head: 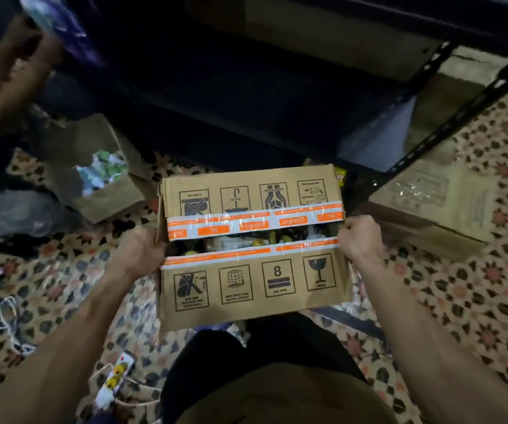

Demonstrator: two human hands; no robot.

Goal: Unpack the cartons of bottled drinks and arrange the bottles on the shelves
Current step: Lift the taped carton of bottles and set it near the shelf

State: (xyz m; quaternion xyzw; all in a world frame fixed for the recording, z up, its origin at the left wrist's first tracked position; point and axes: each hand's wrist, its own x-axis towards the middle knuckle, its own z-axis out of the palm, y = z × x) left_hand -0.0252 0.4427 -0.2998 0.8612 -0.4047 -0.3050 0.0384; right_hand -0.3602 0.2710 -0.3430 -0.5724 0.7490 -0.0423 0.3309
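Note:
A brown carton (246, 286) with black handling symbols and orange-and-white tape sits in front of me above my knees. Its two top flaps are slit apart, and yellow bottle caps (272, 238) show through the dark gap. My left hand (138, 250) grips the carton's left side. My right hand (361, 238) grips its right side. Beyond the carton stands a dark metal shelf unit (277, 102), its lowest level in deep shadow.
An opened carton (103, 175) with green-and-white packs lies at the left. A sealed carton (436, 203) sits at the right beside the shelf's slotted post (448, 123). Another person's arms (5, 68) reach in at the upper left. Twine and a power strip (115, 381) lie on the patterned carpet.

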